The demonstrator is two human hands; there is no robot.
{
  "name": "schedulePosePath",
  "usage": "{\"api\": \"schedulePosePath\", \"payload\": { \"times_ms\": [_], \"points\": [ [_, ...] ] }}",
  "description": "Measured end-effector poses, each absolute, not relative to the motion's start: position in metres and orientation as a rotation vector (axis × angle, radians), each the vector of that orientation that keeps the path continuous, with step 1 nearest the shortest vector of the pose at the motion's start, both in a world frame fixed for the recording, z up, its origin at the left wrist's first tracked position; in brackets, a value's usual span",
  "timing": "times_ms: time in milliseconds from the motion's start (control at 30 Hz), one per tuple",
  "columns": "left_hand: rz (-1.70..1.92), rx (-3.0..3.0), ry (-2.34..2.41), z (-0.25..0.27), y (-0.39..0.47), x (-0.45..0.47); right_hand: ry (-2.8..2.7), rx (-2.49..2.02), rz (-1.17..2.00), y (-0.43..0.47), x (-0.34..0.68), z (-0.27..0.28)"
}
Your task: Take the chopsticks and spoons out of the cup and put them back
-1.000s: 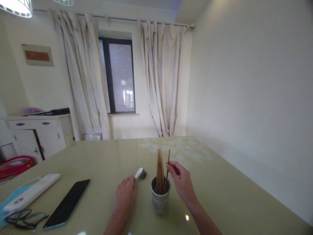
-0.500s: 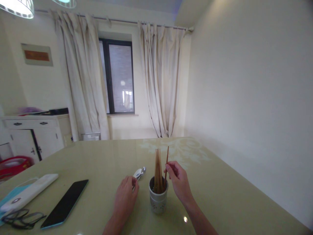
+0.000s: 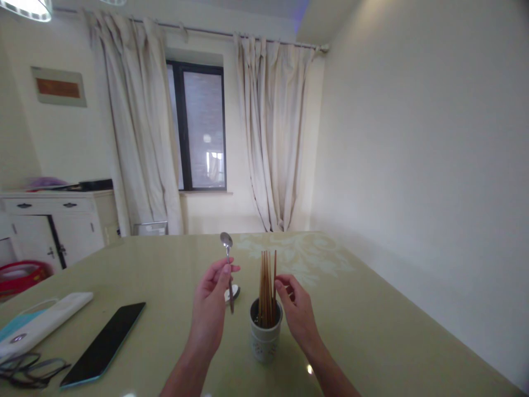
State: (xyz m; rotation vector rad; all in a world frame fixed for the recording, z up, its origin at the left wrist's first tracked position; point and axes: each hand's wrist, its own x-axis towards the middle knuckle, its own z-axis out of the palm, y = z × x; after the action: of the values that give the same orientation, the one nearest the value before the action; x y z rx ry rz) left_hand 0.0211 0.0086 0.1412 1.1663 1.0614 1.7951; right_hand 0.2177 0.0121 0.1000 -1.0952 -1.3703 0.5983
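My left hand (image 3: pixel 211 300) pinches a metal spoon (image 3: pixel 226 240) by its handle and holds it upright above the table, bowl at the top. Behind the spoon's lower end lies a small white oval object (image 3: pixel 235 292) with a dark edge, partly hidden. To the right stands a light metal cup (image 3: pixel 265 343) holding several brown wooden chopsticks (image 3: pixel 265 286). My right hand (image 3: pixel 298 306) is closed, thumb and fingers pinching one darker chopstick (image 3: pixel 275 267) at the cup's right side. That chopstick's lower end is inside the cup.
On the left of the glossy table (image 3: pixel 372 331) lie a black phone (image 3: pixel 105 344), a white elongated device (image 3: pixel 52 317), dark-framed glasses (image 3: pixel 33 370) and something light blue (image 3: pixel 19 325). A wall (image 3: pixel 421 165) runs along the right side. Behind are curtains (image 3: pixel 275 132) and a white cabinet (image 3: pixel 78 231).
My left hand has lifted the spoon off the table and turned it upright. My right hand has brought its chopstick slightly left and more vertical, closer to the others in the cup.
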Motion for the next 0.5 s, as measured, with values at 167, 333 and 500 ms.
{"api": "schedulePosePath", "payload": {
  "times_ms": [167,333,500],
  "points": [
    [1.594,1.342,0.996,0.151,0.020,0.032,-1.375,-1.029,0.685,0.017,0.214,0.092],
    [1.390,1.457,1.120,0.120,0.026,0.031,-1.348,-0.996,0.719,0.015,0.213,0.094],
    [1.320,1.624,1.165,0.102,0.028,0.032,-1.367,-1.033,0.668,0.013,0.213,0.097]
  ]
}}
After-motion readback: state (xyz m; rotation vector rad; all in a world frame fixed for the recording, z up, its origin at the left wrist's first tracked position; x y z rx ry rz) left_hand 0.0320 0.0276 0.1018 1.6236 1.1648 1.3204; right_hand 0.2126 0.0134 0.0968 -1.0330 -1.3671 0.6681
